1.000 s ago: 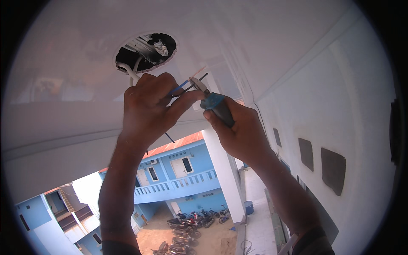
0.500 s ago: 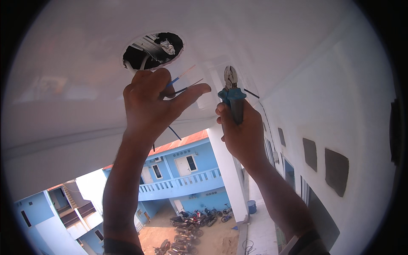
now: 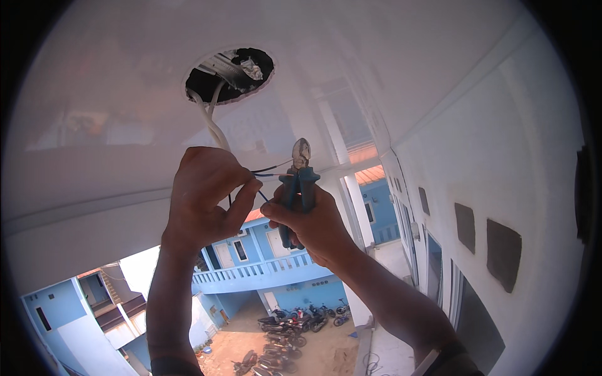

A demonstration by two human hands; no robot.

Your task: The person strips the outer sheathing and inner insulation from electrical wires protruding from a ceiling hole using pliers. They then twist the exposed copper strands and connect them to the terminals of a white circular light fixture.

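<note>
White cables [image 3: 215, 130] hang from a round hole in the ceiling down to my left hand [image 3: 205, 197], which is closed on their wire ends. Thin dark and blue wires [image 3: 271, 168] stick out past its fingers, some with bare copper tips. Diagonal cutting pliers [image 3: 302, 153] with dark teal handles are gripped in my right hand [image 3: 318, 225], jaws upward. The wire tips reach the pliers just below the jaws; whether they touch, I cannot tell. A blue wire [image 3: 263, 195] runs between the fingertips of both hands, and the right thumb is close to its end.
The glossy white ceiling [image 3: 138, 56] spreads overhead, with the ragged-edged hole [image 3: 200, 84] near its middle. On the right runs a white wall [image 3: 439, 169] with grey patches. Far below, motorbikes [image 3: 282, 335] stand in a yard beside a blue building [image 3: 313, 289].
Both hands have come lower, my right one moving left with the pliers to the wires. More white cable shows under the hole. The short dark wire piece beside the pliers is out of sight.
</note>
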